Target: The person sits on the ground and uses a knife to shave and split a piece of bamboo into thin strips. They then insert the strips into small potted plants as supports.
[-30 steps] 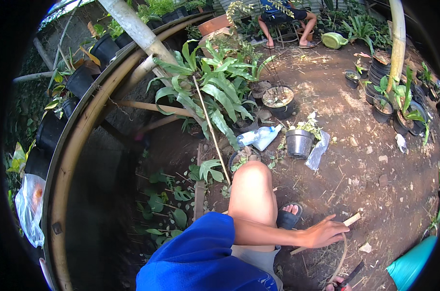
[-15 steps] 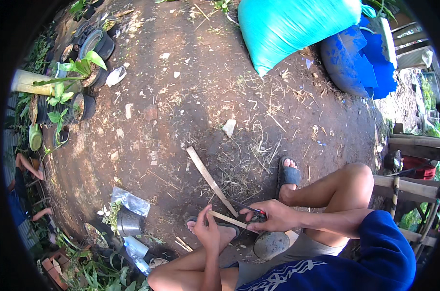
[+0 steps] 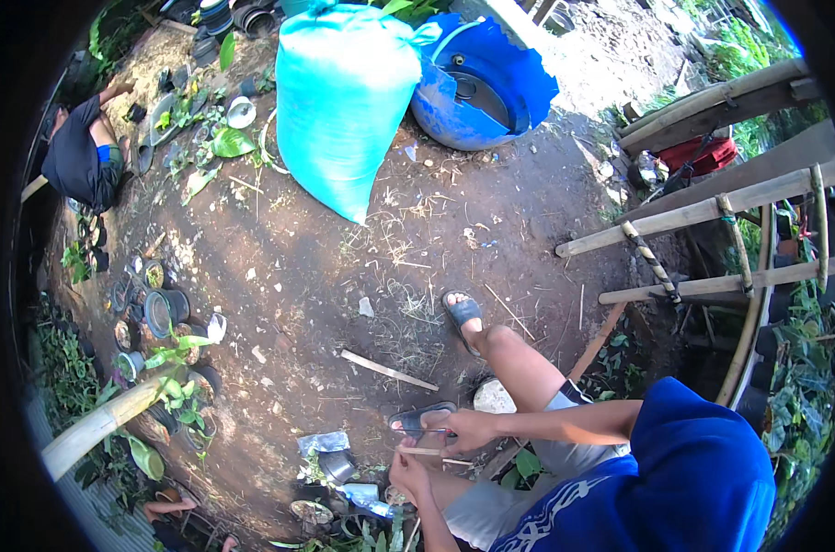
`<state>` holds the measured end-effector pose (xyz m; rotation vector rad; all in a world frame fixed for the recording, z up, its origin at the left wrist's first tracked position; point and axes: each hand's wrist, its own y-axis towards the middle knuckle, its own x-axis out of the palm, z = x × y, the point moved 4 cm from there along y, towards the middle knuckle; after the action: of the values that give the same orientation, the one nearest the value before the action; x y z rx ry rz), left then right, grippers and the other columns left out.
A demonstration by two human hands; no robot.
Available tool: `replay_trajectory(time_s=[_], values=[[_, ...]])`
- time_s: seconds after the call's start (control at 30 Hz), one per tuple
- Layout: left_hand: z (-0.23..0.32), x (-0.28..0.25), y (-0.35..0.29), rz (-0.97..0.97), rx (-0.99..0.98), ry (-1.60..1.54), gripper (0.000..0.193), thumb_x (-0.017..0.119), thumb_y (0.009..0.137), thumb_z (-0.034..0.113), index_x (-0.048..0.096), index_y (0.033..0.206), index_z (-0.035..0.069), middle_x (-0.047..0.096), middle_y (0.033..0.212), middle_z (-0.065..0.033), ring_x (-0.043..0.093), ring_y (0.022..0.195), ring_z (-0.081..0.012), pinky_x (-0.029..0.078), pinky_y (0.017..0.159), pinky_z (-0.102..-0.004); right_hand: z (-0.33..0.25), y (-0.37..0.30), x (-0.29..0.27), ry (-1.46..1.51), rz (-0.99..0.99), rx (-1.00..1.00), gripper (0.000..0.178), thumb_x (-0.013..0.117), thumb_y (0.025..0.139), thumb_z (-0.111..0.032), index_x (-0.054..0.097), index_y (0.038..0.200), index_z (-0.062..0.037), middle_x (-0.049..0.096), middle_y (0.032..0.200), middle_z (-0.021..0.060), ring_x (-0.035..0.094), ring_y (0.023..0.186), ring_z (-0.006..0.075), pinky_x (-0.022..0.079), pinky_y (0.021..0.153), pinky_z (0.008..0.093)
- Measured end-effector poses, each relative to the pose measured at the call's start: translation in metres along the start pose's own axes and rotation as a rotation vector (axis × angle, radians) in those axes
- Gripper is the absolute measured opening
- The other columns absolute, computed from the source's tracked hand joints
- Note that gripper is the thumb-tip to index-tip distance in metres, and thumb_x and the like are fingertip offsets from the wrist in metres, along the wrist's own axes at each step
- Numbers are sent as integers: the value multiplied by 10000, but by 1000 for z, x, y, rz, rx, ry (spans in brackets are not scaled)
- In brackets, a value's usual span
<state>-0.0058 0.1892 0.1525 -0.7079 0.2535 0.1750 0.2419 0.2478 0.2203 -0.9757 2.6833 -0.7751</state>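
Note:
My left hand (image 3: 408, 471) is closed, with thumb and fingers pinching one end of a short, pale strip of wood (image 3: 424, 451). My right hand (image 3: 474, 430) wraps around the handle of a knife (image 3: 436, 430); its thin dark blade shows only faintly above the strip, and the fingers hide most of the handle. The strip's other end reaches under my right hand. Both hands are over my lower leg and a dark sandal (image 3: 421, 416). A longer flat piece of wood (image 3: 387, 370) lies on the dirt in front of them.
A pale stone (image 3: 493, 396) sits beside my knee. Ahead stand a full turquoise sack (image 3: 339, 92) and a broken blue drum (image 3: 482, 115). Potted plants (image 3: 165, 313) line the left, where another person (image 3: 86, 156) crouches. A wooden rail fence (image 3: 693, 207) runs along the right.
The view has swung to the right, so the sack, drum and hands appear farther left and more fence shows. Both hands still hold the wood strip and knife close together.

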Motion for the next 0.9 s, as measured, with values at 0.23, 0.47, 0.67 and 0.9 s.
replay_trajectory(time_s=[0.23,0.47,0.67,0.9], values=[[269,112,-111,-487,-46,107,381,548,1127,278,691,1161,-74,746,1092,-158,718,1009,-220,570,897,-350,-148,-184,-118,419,337,-125,622,778,878,-481,671,1274,-14,746,1088,135,734,999,217,589,823,419],[383,269,-172,-806,130,417,381,602,1107,299,679,1154,-72,734,1052,-113,699,923,-200,569,765,-334,-178,-350,-201,643,544,-196,862,769,910,-519,464,1560,-42,620,1443,221,596,1319,299,468,1100,391],[440,350,-183,-1134,357,536,233,579,1096,111,633,1181,-99,733,1106,-165,731,1031,-237,607,904,-350,-180,-424,-203,718,834,-254,718,779,941,-409,529,1497,-29,737,1261,136,678,1137,196,529,974,351],[483,398,-170,-1322,520,552,191,525,1085,13,574,1236,-93,704,1155,-204,719,1041,-245,603,950,-371,-197,-435,-198,645,1158,-277,418,782,935,-289,717,1268,-45,802,1031,87,727,930,156,558,821,354]])
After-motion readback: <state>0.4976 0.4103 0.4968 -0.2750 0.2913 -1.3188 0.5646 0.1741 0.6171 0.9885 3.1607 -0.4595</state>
